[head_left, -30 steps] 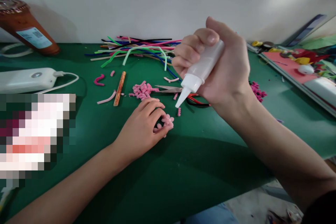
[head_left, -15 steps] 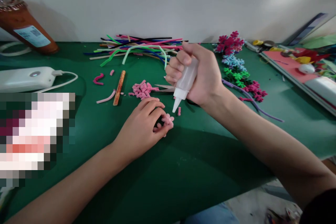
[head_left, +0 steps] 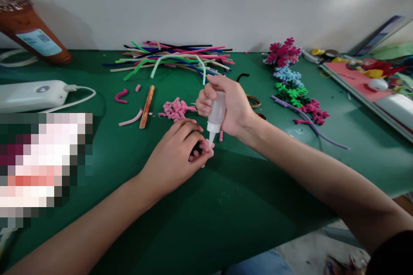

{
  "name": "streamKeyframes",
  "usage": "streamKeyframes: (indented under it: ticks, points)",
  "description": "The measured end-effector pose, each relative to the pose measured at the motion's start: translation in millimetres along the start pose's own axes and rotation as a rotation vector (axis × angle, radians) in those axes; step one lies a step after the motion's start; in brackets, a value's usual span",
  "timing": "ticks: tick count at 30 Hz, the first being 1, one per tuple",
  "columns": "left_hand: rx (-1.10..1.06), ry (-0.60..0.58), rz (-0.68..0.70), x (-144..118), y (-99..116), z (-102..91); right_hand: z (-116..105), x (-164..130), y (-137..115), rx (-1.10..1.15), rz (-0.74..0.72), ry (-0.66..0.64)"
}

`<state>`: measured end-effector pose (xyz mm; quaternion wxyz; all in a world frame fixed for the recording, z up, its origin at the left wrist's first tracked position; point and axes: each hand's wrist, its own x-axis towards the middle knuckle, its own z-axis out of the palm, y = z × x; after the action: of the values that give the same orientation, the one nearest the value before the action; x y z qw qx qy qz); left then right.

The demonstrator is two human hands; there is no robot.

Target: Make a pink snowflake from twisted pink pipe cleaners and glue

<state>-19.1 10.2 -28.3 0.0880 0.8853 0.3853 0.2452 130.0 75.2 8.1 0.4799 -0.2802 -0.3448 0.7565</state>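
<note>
My right hand [head_left: 230, 105] grips a small white glue bottle [head_left: 215, 116], nozzle pointing down. The nozzle tip touches a small pink pipe-cleaner flower [head_left: 205, 147] lying on the green table [head_left: 226, 206]. My left hand [head_left: 176, 157] rests on the table and pinches that pink flower with its fingertips. A heap of short pink pipe-cleaner bits [head_left: 176, 108] lies just behind my left hand.
A pile of coloured pipe cleaners [head_left: 174, 60] lies at the back. Finished flowers in magenta, blue and green [head_left: 290, 77] sit at the right. A white device with a cable [head_left: 30, 94], an orange stick [head_left: 146, 101] and a brown bottle [head_left: 30, 30] are at the left.
My right hand has come down and away from the camera with the glue bottle, bringing its nozzle onto the pink flower. My left hand has stayed in place.
</note>
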Motion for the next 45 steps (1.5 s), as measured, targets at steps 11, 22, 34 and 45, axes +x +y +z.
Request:
streamKeyframes:
  ticks: [11, 22, 34, 45]
  points:
    - [-0.029, -0.022, -0.016, 0, -1, 0.5, -2, 0, 9, -0.027, 0.022, 0.020]
    - [0.015, 0.027, 0.014, -1, -2, 3.6, 5, -1, -21, 0.092, 0.027, 0.087]
    - [0.022, -0.003, 0.002, -2, -3, 3.2, 12, -16, -71, -0.189, -0.252, 0.214]
    - [-0.024, -0.018, -0.032, 0, 1, -4.3, 0, 3, -48, -0.154, -0.223, 0.253]
